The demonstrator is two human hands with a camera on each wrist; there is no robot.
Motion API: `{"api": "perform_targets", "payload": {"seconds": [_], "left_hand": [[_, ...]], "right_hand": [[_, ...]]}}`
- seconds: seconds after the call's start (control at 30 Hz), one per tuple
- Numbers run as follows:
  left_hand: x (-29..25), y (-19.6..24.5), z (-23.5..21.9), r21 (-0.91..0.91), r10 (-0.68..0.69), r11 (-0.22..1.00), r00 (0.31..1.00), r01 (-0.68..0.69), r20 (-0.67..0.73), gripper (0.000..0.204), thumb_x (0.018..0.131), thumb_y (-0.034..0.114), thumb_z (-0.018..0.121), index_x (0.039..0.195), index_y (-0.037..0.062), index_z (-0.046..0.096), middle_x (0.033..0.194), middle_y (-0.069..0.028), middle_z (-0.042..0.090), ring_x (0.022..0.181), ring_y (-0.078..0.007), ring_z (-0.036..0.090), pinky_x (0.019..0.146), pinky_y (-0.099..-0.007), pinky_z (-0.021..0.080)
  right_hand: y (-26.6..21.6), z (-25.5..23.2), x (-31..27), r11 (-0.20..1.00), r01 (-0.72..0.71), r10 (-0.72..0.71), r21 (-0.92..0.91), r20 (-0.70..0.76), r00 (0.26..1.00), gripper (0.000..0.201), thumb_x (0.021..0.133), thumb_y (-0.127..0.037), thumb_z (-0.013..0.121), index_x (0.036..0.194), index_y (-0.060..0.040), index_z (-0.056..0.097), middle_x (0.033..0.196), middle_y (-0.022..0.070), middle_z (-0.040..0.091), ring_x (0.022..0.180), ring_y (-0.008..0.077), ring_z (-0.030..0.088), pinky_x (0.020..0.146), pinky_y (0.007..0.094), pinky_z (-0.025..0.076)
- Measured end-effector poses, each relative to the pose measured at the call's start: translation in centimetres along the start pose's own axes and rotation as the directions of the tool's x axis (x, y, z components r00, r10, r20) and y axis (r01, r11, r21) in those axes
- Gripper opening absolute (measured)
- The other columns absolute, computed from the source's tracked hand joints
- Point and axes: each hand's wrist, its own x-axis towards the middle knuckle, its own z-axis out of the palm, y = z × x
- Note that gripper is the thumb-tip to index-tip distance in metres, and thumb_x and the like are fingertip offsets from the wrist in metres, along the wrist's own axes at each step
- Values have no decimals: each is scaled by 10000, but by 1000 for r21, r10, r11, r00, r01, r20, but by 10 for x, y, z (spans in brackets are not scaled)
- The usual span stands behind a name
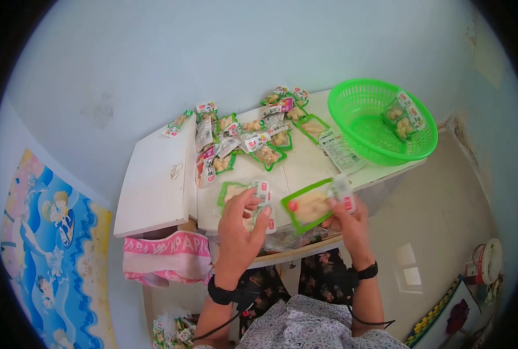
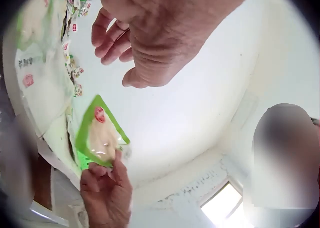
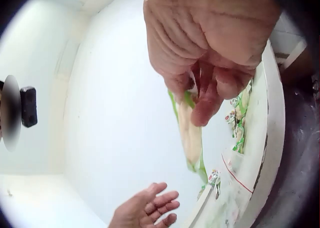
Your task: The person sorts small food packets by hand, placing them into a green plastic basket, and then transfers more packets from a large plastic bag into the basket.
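A: How should you handle the green-edged packet (image 1: 308, 208) in your right hand (image 1: 355, 228)?

B: Keep your thumb and fingers pinched on its white printed end, as you have them. I'd squeeze just enough to stop it swinging, because the filled part looks heavier and could droop or twist. Turn from the wrist and keep its lower edge clear of the two packets near the front of the white tabletop (image 1: 301, 167), so nothing catches.

A: And your left hand (image 1: 241, 232)?

B: It holds nothing. Your fingers are loosely bent, your thumb stands apart, and the hand is above those two packets. If you bring it in to help, support the packet's free edge gently instead of pressing the middle.

A: What does the packet look like?

B: It's flat and tilted, held above the tabletop's front edge, to the left of the green basket (image 1: 368, 150). Bright green borders a clear window over plump, pale pieces, with a red mark near one corner. The film shines in your left wrist view. The print is too blurred to read, and you can't tell whether the seal is sound.
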Motion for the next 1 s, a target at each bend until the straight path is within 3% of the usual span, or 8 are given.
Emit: {"api": "perform_targets", "payload": {"seconds": [0.07,0.17,0.4,0.5,0.6,0.7,0.9,1.0], "left_hand": [[-8,0,10,162,33,986,999,-28,-29,460,882,190,781,1271,21,604,1001,-105,657,885,-221,623,782,-364,508],[-11,6,29,370,138,922,989,-113,-43,508,834,275,834,1212,19,612,941,-98,608,854,-259,598,759,-386,501],[-3,-12,70,466,116,880,993,-91,-26,496,808,333,851,1125,32,619,842,-81,588,826,-283,596,717,-413,489],[-5,-28,76,355,-12,935,1000,16,-13,378,832,280,823,1066,45,643,773,-68,618,735,-256,614,662,-396,492],[-5,-33,71,197,-198,962,980,189,27,226,860,190,753,997,47,644,818,-102,666,707,-271,649,638,-408,514],[-5,-39,69,122,-127,984,991,130,-32,143,887,95,722,1000,25,668,757,-86,683,597,-148,612,570,-296,478],[0,-9,63,45,-40,998,994,45,-101,95,912,31,688,1003,14,666,763,-74,681,646,-123,644,590,-276,495],[-7,-8,69,-35,-82,996,997,81,-18,92,922,43,687,1005,14,662,778,-79,690,659,-130,654,587,-282,502]], "right_hand": [[3,-16,4,999,37,-35,6,-171,985,214,1003,-221,688,1081,-22,669,744,33,698,583,81,614,517,214,429],[5,-17,7,990,86,-56,108,-253,966,200,1022,-226,662,1078,-35,646,839,50,722,597,84,635,500,211,417],[46,17,5,983,-4,41,185,-196,980,191,1028,-188,647,1138,-32,625,968,47,722,633,100,669,483,218,426],[43,26,1,963,-68,105,260,-133,985,192,1024,-176,649,1151,-35,618,948,32,707,593,96,635,482,217,436],[41,28,0,946,-94,138,309,-124,983,192,1016,-175,659,1137,-34,612,896,17,681,540,84,579,465,219,426],[38,28,0,967,-117,143,227,-102,984,197,1005,-177,671,1115,-28,604,845,7,648,498,76,529,445,224,413],[40,46,6,988,-122,130,97,-73,989,176,999,-173,674,1062,-34,586,775,-6,581,469,66,474,419,233,391],[63,62,8,997,-73,75,29,-58,996,154,1024,-176,634,1015,-40,562,753,-11,548,473,61,452,415,241,375]]}}
